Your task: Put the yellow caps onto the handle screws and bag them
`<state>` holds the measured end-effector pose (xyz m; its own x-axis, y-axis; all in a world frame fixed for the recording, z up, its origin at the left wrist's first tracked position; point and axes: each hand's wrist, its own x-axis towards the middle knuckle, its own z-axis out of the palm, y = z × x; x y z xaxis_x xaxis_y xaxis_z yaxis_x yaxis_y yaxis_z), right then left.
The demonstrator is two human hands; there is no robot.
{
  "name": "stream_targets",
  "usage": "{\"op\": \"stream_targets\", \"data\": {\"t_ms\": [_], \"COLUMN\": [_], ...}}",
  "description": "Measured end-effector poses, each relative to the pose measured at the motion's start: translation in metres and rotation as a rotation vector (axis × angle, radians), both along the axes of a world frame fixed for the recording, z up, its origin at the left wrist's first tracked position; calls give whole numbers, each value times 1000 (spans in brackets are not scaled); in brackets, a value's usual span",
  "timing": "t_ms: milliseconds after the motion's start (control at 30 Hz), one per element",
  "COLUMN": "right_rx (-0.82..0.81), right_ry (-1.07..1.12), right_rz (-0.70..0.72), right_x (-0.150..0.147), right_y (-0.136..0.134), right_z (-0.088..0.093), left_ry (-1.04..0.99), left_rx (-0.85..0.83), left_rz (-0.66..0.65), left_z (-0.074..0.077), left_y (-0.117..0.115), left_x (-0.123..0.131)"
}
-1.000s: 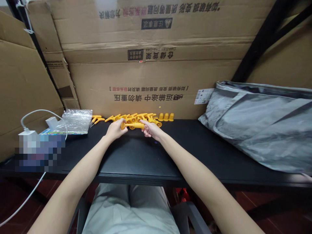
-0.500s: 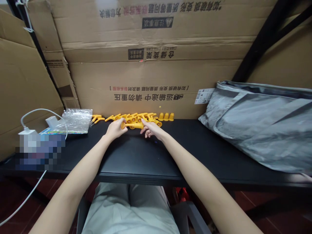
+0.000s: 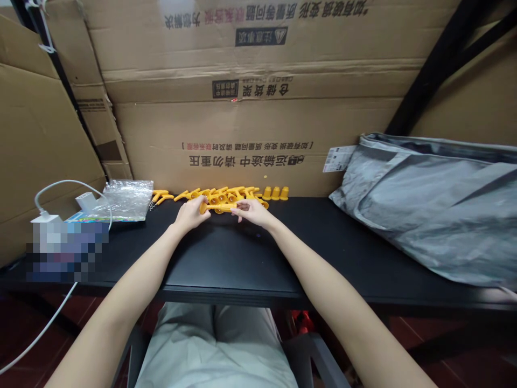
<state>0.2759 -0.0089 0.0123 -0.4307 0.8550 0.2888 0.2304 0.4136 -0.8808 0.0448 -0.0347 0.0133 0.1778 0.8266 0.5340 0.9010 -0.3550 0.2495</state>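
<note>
Between my two hands lies a yellow plastic piece [image 3: 220, 207], held level above the table, with a rounded cup-like end on the left and a narrower handle-like length on the right. My left hand [image 3: 191, 214] is closed on the rounded end. At the other end, the fingers of my right hand [image 3: 255, 212] pinch the piece and partly cover it. Just behind my hands is a row of similar yellow plastic parts [image 3: 242, 193], some with open cups facing me. Three yellow cups [image 3: 276, 193] stand upside down to the right of that row.
A clear plastic bag [image 3: 128, 198] lies left on the black table [image 3: 234, 258], near a white charger [image 3: 47, 229] with its cable and a blurred-out item. Small yellow forked pieces [image 3: 162, 196] lie beside the bag. A grey fabric bag [image 3: 428, 210] fills the right; cardboard [image 3: 258, 121] stands behind.
My right hand has turned slightly, and its fingers now close around the right end of the yellow piece. My left hand has stayed nearly still.
</note>
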Motion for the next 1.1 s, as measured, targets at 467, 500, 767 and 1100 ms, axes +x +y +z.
{"op": "stream_targets", "data": {"t_ms": [467, 500, 767, 1100], "right_rx": [-475, -536, -586, 4], "right_ry": [278, 338, 731, 707], "right_rz": [7, 10, -184, -673], "right_x": [-3, -3, 14, 16], "right_y": [-3, -4, 4, 31], "right_z": [1, 3, 20, -5], "left_ry": [-11, -19, -154, -167], "left_rx": [24, 26, 14, -57], "left_rz": [-4, -13, -2, 58], "left_z": [0, 0, 0, -8], "left_y": [-3, -3, 0, 6], "left_x": [4, 5, 1, -1]}}
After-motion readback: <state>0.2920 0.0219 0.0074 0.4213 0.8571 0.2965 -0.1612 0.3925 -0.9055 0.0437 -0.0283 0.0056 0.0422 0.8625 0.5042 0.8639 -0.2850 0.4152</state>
